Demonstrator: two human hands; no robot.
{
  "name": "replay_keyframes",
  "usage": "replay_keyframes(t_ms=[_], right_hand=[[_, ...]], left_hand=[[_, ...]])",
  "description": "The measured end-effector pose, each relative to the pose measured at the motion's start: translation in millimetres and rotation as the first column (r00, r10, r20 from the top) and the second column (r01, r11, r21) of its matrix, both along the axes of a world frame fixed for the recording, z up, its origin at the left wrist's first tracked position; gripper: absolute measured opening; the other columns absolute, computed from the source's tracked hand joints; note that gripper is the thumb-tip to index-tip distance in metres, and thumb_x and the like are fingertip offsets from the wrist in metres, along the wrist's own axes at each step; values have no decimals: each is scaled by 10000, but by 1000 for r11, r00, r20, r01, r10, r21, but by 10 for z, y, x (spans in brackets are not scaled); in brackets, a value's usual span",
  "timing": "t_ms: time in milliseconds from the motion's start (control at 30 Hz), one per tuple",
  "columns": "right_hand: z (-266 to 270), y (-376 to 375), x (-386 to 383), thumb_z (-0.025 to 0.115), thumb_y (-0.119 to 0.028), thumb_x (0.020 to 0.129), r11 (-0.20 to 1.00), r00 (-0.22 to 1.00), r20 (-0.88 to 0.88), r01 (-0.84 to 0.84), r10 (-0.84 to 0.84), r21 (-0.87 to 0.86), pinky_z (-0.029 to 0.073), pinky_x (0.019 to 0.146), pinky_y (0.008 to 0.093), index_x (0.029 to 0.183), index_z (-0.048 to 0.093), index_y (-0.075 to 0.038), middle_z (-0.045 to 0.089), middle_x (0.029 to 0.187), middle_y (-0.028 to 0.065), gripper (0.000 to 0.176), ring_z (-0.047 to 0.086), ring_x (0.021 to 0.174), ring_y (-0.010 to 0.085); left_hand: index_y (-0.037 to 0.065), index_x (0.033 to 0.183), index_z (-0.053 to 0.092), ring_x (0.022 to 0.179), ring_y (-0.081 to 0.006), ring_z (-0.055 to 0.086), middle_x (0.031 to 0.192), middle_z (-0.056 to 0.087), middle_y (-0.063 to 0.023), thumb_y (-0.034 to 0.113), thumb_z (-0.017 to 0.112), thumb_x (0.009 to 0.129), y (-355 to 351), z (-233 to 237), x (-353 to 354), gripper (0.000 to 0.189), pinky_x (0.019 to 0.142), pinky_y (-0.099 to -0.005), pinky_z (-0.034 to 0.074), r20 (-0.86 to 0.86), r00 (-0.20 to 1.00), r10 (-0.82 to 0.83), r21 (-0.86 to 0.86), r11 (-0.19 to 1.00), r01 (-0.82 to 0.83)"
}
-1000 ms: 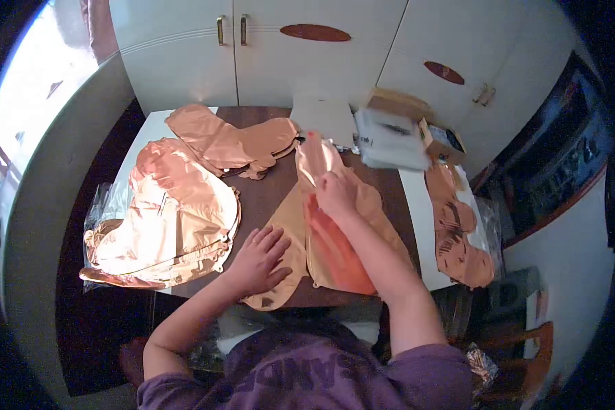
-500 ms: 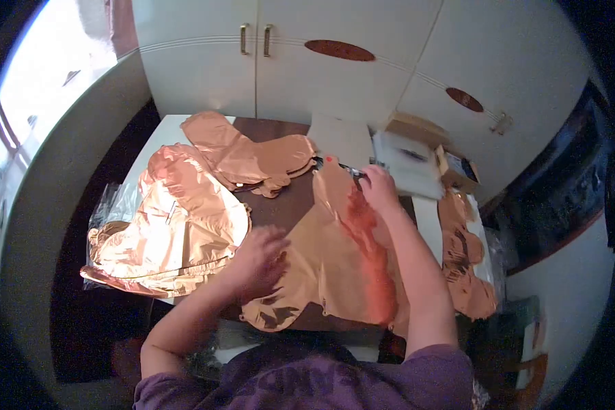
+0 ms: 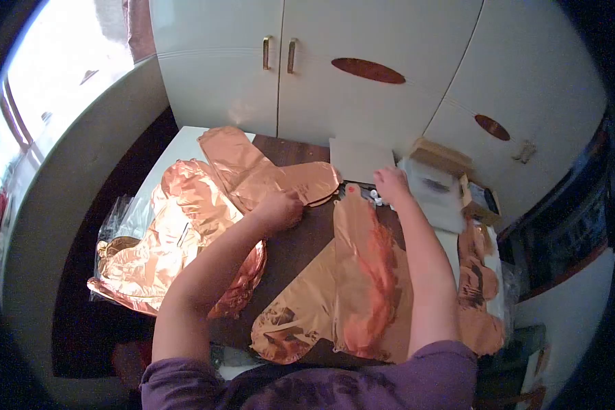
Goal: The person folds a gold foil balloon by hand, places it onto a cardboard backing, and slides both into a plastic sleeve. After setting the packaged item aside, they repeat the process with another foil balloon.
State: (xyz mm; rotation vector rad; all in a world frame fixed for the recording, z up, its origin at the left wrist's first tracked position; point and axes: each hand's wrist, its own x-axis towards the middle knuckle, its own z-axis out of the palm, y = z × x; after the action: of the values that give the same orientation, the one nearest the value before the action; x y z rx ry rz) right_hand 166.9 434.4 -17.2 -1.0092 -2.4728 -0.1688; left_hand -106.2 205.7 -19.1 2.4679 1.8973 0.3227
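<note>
Flat copper-coloured foil balloons lie over the table. My left hand [image 3: 282,210] is closed at the near edge of the back foil balloon [image 3: 256,171], its fingers partly hidden. A crumpled, shiny foil balloon [image 3: 184,232] lies to the left, under my left forearm. My right hand [image 3: 391,183] is closed in a pinch at the back, just above small white pieces [image 3: 376,198]; what its fingers hold, if anything, is too small to tell. In front of it a large foil balloon [image 3: 311,287] is spread out, with an orange-red sheen along its right part and a red dot at its top.
The dark brown table top [image 3: 297,236] shows between the balloons. At the back stand a pale flat board [image 3: 362,159], a whitish translucent box [image 3: 434,198] and a small open carton [image 3: 480,198]. More foil [image 3: 478,287] lies along the right edge. White cupboards [image 3: 369,102] rise behind.
My left hand has moved forward from above the large balloon to the back balloon's edge. My right hand stays near the white pieces. The view has tilted, and the table appears lower.
</note>
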Motion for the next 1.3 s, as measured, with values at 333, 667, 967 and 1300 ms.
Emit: replay_keyframes(t_ms=[333, 667, 967, 1300], right_hand=[[176, -1452, -885, 680, -164, 793, 742, 741, -134, -668, 658, -54, 477, 778, 405, 965, 682, -88, 646, 959, 92, 187, 626, 852, 297], [-44, -1380, -1084, 634, -133, 811, 709, 704, 137, -705, 696, 22, 518, 698, 401, 897, 664, -66, 638, 802, 105, 113, 641, 733, 307], [217, -1285, -1354, 739, -208, 771, 794, 876, -254, -480, 410, -372, 509, 674, 382, 844, 683, -39, 677, 818, 136, 192, 654, 746, 301], [167, -1523, -1447, 747, -195, 745, 915, 844, -444, -386, 300, -117, 503, 781, 413, 932, 642, -66, 640, 918, 132, 250, 641, 860, 322]], left_hand=[[-1, 924, 735, 634, -107, 582, 722, 696, -97, 291, 727, 846, 104, -22, -419, 302, 618, -338, 505, 816, 461, 349, -218, 924, -313], [23, 1061, 713, 766, -210, 685, 885, 723, -163, 289, 643, 915, 35, -11, -440, 312, 725, -368, 529, 774, 583, 248, -61, 945, -322], [39, 1082, 708, 823, -269, 699, 919, 717, -173, 291, 629, 919, 26, -210, -570, 310, 750, -382, 529, 740, 655, 150, -12, 977, -211], [78, 996, 717, 899, -397, 653, 980, 674, -202, 198, 616, 850, -120, -69, -494, 214, 777, -433, 523, 454, 874, 171, 151, 953, -264]])
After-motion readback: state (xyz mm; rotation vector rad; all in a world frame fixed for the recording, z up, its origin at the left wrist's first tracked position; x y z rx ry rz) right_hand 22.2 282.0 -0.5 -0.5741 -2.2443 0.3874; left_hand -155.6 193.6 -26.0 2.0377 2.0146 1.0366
